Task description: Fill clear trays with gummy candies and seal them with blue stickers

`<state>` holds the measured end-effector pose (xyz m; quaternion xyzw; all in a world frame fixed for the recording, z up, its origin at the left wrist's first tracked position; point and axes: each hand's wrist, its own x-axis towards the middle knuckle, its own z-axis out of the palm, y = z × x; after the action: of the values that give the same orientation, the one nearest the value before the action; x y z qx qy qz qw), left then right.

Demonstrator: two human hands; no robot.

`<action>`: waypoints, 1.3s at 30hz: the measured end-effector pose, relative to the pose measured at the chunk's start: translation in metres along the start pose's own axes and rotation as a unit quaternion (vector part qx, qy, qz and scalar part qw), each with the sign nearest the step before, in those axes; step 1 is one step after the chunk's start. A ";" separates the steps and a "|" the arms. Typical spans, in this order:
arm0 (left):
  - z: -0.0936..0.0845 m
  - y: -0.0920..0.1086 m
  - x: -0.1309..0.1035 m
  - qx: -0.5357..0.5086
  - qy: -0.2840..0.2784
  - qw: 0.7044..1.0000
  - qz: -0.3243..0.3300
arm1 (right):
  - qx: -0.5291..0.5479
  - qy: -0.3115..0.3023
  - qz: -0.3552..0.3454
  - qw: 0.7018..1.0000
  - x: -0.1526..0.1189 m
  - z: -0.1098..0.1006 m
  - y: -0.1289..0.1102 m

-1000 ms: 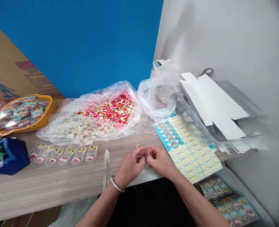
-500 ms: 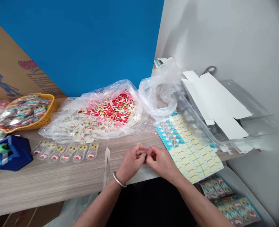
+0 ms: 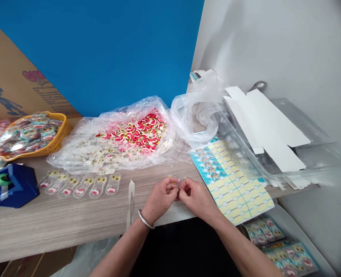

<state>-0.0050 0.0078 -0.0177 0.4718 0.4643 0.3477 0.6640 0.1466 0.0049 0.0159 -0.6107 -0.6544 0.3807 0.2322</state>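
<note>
My left hand [image 3: 164, 192] and my right hand [image 3: 195, 195] meet near the table's front edge, fingers pinched together. Between them is a small clear plastic case [image 3: 174, 177], mostly hidden by the fingers; only bits of its edge show. Left of my hands, several clear plastic cases [image 3: 97, 187] lie in a row, each with yellow rings and a red-and-white piece inside. A flat pointed strip [image 3: 131, 200] lies on the table just beside my left wrist. Behind the row, an open plastic bag [image 3: 81, 148] is heaped with small red, white and yellow pieces [image 3: 144, 129].
A sticker sheet [image 3: 234, 184] lies right of my hands, partly under a clear plastic bag [image 3: 225, 127] and white card [image 3: 268, 127]. At left are a blue tape dispenser [image 3: 22, 184] and a yellow basket [image 3: 59, 138] of packed cases. Packed trays [image 3: 291, 257] sit in a bin below right.
The view has shifted very slightly. Both hands keep the same pinched pose in the same place; nothing on the table has visibly moved.
</note>
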 end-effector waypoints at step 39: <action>0.003 0.005 0.007 -0.039 0.106 0.993 -0.046 | -0.038 0.018 -0.071 0.997 -0.002 0.013 -0.003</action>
<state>0.0001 0.0150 -0.0145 0.3844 0.5396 0.3827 0.6439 0.1356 0.0007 0.0107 -0.5773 -0.7062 0.3272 0.2469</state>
